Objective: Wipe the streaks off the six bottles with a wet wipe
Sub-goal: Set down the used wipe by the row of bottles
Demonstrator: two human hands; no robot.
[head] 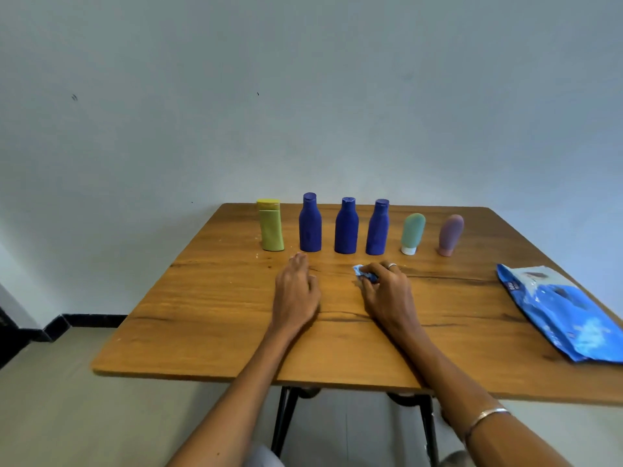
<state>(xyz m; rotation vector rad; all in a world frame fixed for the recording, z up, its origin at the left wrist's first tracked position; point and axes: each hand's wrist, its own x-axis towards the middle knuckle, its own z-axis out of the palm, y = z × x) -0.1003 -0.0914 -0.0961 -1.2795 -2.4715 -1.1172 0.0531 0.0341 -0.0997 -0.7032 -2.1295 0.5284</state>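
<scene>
Six bottles stand upright in a row along the far side of a wooden table [209,332]. From the left they are a yellow bottle [270,225], a first blue bottle [310,223], a second blue bottle [346,226], a third blue bottle [378,227], a green tube [412,233] standing on its white cap, and a pink tube [450,234] standing on its cap. They are spaced apart; none touches its neighbour.

The right hand [387,291] rests on the table in front of the row, just short of the second and third blue bottles. Its fingers are curled around a small crumpled wet wipe [362,273], which is bunched at the fingertips with a pale blue corner sticking out to the left. The wipe sits low against the tabletop and touches no bottle. A ring shows on one finger of this hand, and a thin bangle [485,417] circles the forearm.

The left hand [296,291] lies palm down on the table with its fingers relaxed and nearly straight, holding nothing. Its fingertips point toward the gap between the yellow bottle and the first blue bottle, close to their bases but apart from them.

A blue wipes pack [559,311] lies flat near the table's right edge, well apart from both hands.
</scene>
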